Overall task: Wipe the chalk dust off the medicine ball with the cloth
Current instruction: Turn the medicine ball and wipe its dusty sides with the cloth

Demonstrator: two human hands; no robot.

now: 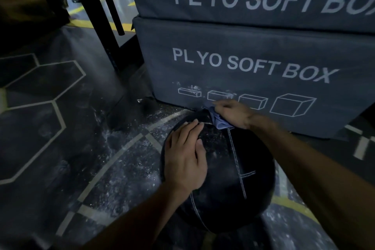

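A black medicine ball (227,178) with white stitched seams sits on the gym floor, low in the middle of the head view. White chalk specks dot its upper surface. My left hand (185,156) lies flat on the ball's upper left side, fingers straight. My right hand (233,112) grips a blue-grey cloth (220,121) and presses it against the ball's far top edge, close to the soft box.
Two stacked grey plyo soft boxes (253,63) stand right behind the ball, chalk smears on the lower one. A black rack post (97,22) rises at left. The dark floor (121,158) with hexagon lines carries scattered chalk dust around the ball.
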